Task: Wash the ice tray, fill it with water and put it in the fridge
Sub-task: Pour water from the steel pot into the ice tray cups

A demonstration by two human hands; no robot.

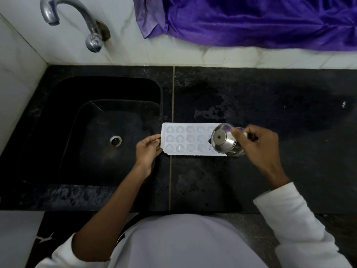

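Over tray [185,140], tilted steel cup [225,140]

white ice tray [185,140], steel cup [226,140], black counter [251,97], purple cloth [251,18]

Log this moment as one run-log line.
left hand: holds ice tray at left end | right hand: tips steel cup over right end | ice tray: on counter beside sink

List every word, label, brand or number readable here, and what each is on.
No readable text anywhere in this view.
Ice tray, steel cup, tap: no lettering shows.
White mark on the dark patch at lower left: a shape, not legible letters.
White speck on the counter at far right: too small to read.
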